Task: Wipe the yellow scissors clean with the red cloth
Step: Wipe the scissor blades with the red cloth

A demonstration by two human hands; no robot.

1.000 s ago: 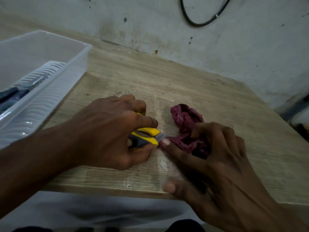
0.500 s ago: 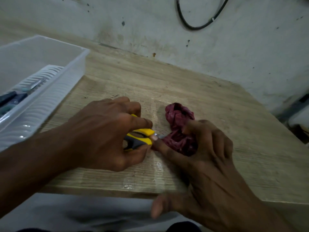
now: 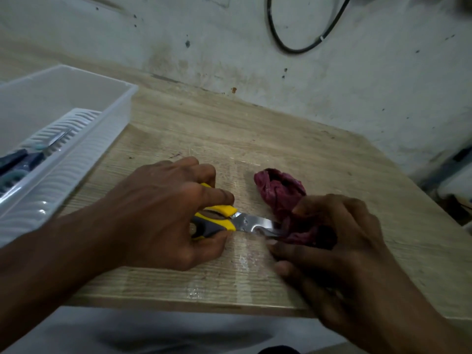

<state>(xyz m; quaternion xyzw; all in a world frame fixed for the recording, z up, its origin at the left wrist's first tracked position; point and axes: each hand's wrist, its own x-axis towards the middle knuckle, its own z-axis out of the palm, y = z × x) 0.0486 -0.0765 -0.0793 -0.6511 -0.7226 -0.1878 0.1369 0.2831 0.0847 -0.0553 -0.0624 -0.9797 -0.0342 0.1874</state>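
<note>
Yellow scissors (image 3: 229, 221), steel blades bare, handles in left grip (image 3: 163, 213); right grip (image 3: 339, 241) bunches red cloth (image 3: 283, 195).

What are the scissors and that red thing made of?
The scissors look like shiny bare metal blades, since they glint, with smooth yellow and grey handles, probably plastic. The red cloth looks like soft fabric: it is crumpled into folds.

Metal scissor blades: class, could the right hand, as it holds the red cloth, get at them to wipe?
Probably yes: the right hand presses the crumpled red cloth onto the bare metal scissor blades.
</note>
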